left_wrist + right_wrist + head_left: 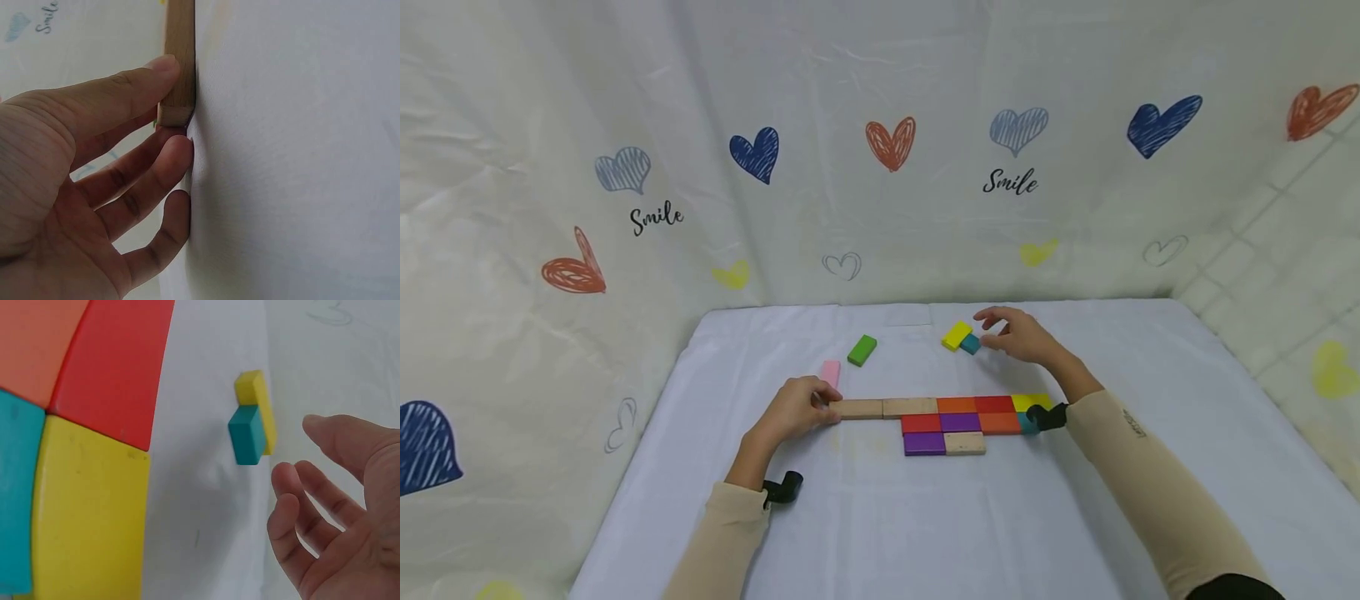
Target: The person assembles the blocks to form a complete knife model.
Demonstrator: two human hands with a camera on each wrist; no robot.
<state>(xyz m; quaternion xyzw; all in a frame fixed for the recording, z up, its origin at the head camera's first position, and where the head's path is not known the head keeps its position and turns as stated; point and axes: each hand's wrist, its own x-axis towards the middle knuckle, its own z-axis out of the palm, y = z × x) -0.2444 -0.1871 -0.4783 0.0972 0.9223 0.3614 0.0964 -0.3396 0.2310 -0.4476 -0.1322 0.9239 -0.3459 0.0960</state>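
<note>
At the left end of a row of flat coloured blocks, my left hand [796, 407] pinches a plain wooden block [861, 409]. The left wrist view shows the thumb against the block's [180, 69] side, with the other fingers loosely bent below it. My right hand [1019, 335] is held with its fingers spread and nothing between them, just right of a small teal block [970, 343] and a yellow block [957, 335]. In the right wrist view, the teal block [248, 434] lies against the yellow one [267, 419], apart from the fingertips.
A second wooden block [910, 407] continues the row into orange, red and yellow blocks. Below it sit more rows, including purple blocks [924, 443]. A pink block [831, 372] and a green block [862, 350] lie loose on the white cloth [880, 533].
</note>
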